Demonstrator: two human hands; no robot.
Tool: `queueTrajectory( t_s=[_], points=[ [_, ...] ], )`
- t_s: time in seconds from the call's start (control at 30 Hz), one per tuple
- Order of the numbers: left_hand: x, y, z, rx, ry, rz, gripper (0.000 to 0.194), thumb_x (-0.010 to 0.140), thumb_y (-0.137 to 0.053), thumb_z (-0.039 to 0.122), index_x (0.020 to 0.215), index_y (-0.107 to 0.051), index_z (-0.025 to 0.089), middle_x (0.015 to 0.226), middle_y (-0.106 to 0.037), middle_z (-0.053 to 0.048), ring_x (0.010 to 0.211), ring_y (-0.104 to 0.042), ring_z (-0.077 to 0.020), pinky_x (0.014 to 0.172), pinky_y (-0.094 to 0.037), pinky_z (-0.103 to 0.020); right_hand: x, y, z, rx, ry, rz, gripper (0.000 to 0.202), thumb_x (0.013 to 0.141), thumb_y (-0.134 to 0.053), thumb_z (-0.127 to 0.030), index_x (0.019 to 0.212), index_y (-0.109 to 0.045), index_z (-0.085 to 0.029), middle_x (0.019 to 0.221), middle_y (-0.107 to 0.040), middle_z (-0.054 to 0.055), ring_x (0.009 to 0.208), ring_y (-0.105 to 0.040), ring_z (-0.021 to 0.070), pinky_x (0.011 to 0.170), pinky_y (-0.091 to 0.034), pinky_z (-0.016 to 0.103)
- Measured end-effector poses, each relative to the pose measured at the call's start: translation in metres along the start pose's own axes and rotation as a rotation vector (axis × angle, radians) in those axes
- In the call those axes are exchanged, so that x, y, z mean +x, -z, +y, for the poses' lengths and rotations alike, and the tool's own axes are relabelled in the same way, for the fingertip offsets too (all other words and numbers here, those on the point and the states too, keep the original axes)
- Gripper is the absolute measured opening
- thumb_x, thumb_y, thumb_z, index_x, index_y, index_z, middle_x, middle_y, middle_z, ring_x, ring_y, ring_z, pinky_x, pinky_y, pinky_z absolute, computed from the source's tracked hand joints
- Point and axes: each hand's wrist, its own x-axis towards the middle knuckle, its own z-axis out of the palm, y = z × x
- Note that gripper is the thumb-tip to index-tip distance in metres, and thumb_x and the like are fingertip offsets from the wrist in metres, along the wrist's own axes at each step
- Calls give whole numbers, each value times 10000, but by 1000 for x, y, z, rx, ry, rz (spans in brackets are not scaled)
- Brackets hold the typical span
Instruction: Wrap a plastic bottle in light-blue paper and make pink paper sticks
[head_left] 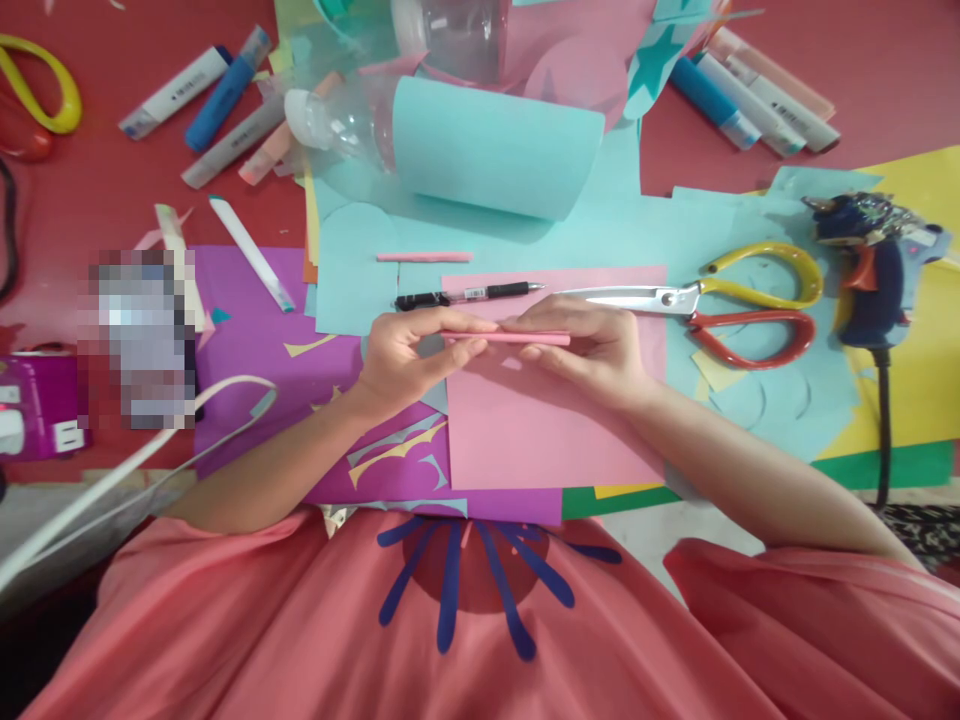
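Between both hands is a thin roll of pink paper, lying level across the view. The fingertips of my left hand pinch its left part, and my right hand grips it from the right. Under them lies a pink paper sheet. Just beyond the fingers are a black pen and a second thin pink paper roll. To the right of my right hand, scissors with one yellow and one red handle rest with their blades partly behind that hand.
A plastic bottle wrapped in light blue paper lies at the back. Markers are scattered left and right. A blue glue gun with its cord lies at the right. A white cable crosses the left, near a purple power strip and paper scraps.
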Motion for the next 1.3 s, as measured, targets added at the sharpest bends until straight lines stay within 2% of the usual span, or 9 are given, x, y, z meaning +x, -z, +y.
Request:
queueTrajectory(
  t_s=[0.2, 0.4, 0.6, 0.77, 0.9, 1.07, 1.2, 1.3],
  points=[
    [0, 0, 1, -26, 23, -3, 171, 777, -724, 351, 851, -763, 203, 790, -766, -28, 677, -718, -153, 621, -603, -256, 0, 0, 0, 0, 52, 12, 171, 858, -659, -259, 995, -760, -239, 908, -783, 26, 798, -727, 149, 712, -581, 300],
    [1, 0, 1, -65, 32, -11, 121, 772, -722, 299, 843, -765, 211, 785, -765, -16, 677, -712, -137, 620, -590, -237, 0, 0, 1, -31, 40, 0, 182, 873, -641, -299, 1006, -758, -262, 920, -782, 17, 801, -727, 149, 711, -589, 303],
    [2, -1, 2, -70, 68, -9, 122, 754, -728, 309, 827, -764, 217, 772, -763, -12, 673, -711, -144, 617, -596, -249, -1, 0, 2, -5, 90, 24, 199, 862, -659, -255, 1036, -753, -274, 910, -780, 14, 795, -722, 138, 703, -584, 279],
    [2, -1, 2, -59, 104, -10, 159, 751, -728, 339, 828, -763, 204, 749, -762, -18, 688, -720, -161, 606, -601, -255, -1, 0, 3, -55, 74, 16, 185, 872, -642, -288, 1015, -757, -258, 905, -780, 18, 803, -726, 147, 703, -587, 291],
    [2, -1, 2, -88, 99, -14, 145, 753, -736, 328, 825, -763, 204, 730, -759, -14, 672, -721, -155, 591, -599, -241, -1, -1, 2, -76, 77, 44, 172, 881, -627, -311, 970, -763, -255, 891, -780, 16, 796, -726, 150, 700, -582, 300],
    [2, -2, 3, -132, 127, -33, 189, 759, -742, 360, 840, -764, 191, 747, -762, -27, 678, -728, -162, 599, -607, -246, -1, -4, 1, -56, 129, 79, 168, 873, -637, -237, 985, -755, -278, 878, -779, -1, 795, -725, 144, 710, -580, 296],
    [2, -1, 3, -130, 151, -38, 218, 736, -759, 383, 829, -764, 187, 721, -755, -26, 663, -721, -161, 580, -594, -239, -2, -4, 1, -115, 91, 111, 142, 869, -639, -317, 924, -759, -265, 866, -778, 7, 778, -725, 157, 692, -583, 320],
    [3, -1, 3, -125, 178, -43, 223, 746, -746, 383, 828, -761, 176, 710, -749, -29, 627, -709, -151, 563, -584, -237, -3, -4, 3, -131, 90, 147, 110, 844, -669, -310, 888, -754, -255, 836, -776, 7, 761, -719, 158, 672, -576, 320]
  ],
)
